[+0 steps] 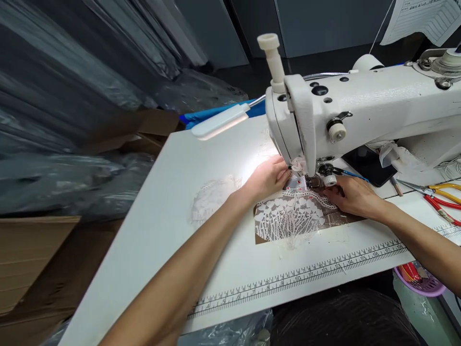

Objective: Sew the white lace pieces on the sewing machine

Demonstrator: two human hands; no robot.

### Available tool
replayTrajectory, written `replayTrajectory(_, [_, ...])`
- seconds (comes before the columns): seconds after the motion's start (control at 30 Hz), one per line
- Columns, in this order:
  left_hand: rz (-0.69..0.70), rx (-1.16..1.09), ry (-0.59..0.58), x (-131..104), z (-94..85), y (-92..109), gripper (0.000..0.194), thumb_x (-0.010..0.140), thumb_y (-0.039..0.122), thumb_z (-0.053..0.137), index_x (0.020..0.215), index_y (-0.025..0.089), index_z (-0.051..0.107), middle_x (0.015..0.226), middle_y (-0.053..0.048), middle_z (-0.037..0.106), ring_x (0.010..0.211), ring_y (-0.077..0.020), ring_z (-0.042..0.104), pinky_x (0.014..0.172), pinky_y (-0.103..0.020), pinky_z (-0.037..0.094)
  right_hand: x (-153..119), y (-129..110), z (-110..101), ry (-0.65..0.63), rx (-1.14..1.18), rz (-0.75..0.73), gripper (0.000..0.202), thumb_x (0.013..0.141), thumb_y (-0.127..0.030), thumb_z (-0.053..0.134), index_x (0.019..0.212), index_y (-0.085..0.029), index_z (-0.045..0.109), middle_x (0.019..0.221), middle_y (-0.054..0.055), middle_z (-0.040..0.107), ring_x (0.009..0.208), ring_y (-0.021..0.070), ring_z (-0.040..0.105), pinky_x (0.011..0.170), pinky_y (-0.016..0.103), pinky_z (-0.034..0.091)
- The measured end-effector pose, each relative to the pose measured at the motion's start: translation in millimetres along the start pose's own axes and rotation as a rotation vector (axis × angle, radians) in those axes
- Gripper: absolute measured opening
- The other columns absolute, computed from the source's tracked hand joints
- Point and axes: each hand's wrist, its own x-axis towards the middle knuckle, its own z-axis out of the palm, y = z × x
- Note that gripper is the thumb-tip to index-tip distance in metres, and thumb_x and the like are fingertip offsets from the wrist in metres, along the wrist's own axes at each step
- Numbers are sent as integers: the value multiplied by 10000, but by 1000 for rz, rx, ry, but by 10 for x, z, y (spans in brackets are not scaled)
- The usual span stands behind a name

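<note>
White lace (291, 216) with a scalloped edge lies under the head of a white sewing machine (302, 120), its lower part spread over a brown patch on the table. My left hand (268, 178) is left of the presser foot, fingers bent and closed at the lace's far left edge; the fingertips are partly hidden by the machine. On the other side, my right hand (355, 194) pinches the lace's scalloped border between thumb and fingers, close to the needle area. The needle itself cannot be made out.
A lit lamp (221, 120) hangs over the table (158, 216), which has a ruler strip (298, 278) along its front. To the right lie a dark phone (370, 166), yellow-handled scissors (444, 190) and a red-handled tool (441, 206). A purple basket (421, 286) sits below.
</note>
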Motion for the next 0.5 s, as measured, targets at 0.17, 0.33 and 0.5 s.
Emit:
replayTrajectory(0.17, [278, -124, 101, -196, 67, 308, 126, 934, 243, 562, 893, 200, 673, 849, -18, 727, 723, -130, 671, 621, -256, 571, -7, 9, 13, -12, 11, 17, 210, 933, -350, 533, 863, -193, 653, 748, 37, 641, 675, 158, 552, 567, 274, 297])
replayTrajectory(0.33, [326, 115, -22, -477, 62, 636, 297, 970, 368, 538, 1125, 133, 629, 1102, -130, 706, 917, -235, 683, 722, -377, 582, -4, 46, 127, 56, -72, -61, 236, 925, -404, 565, 942, -182, 644, 822, 67, 651, 723, 183, 578, 584, 287, 316])
replayTrajectory(0.5, [145, 262, -144, -603, -33, 706, 462, 976, 534, 470, 1154, 142, 639, 1146, -153, 680, 922, -273, 657, 741, -422, 549, 10, 78, 184, 84, -67, -80, 206, 919, -373, 556, 958, -192, 645, 837, 67, 653, 739, 186, 585, 586, 288, 321])
